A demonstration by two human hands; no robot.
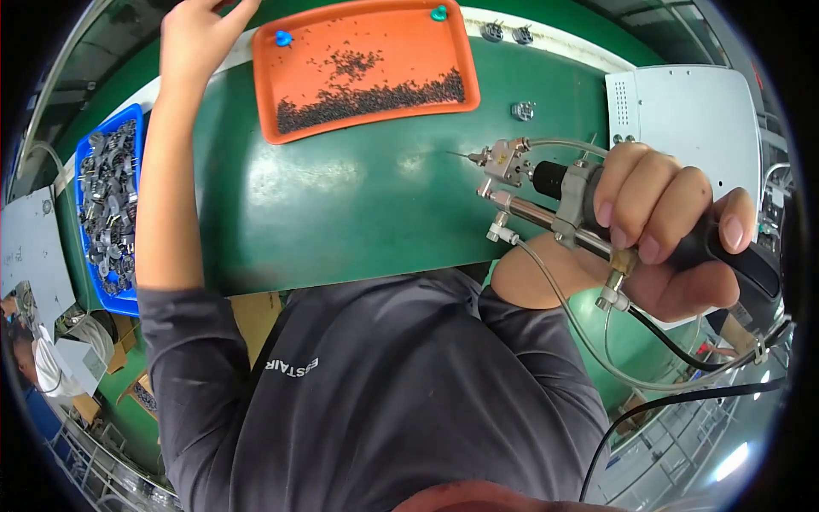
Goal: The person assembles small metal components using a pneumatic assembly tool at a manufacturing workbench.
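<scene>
1. Green matting covers the workbench (341, 205) that fills the middle of the frame, with a factory floor glimpsed past its lower edges.
2. At centre right, the right hand (674, 230) is wrapped tight around the black grip of a powered screwdriver (546, 192), its thin bit pointing toward frame centre, hoses and a cable trailing to the lower right.
3. At the top left, the left hand (200, 34) reaches past the bench's far edge; its fingers run out of frame, so its grip cannot be told.
4. An orange tray (367, 72) of small dark screws sits top centre, well apart from the bit.
5. A blue bin (107, 205) of metal parts lies far left.
6. Judging by this, a part is being fetched; driving next would call for seating a workpiece under the bit.
</scene>
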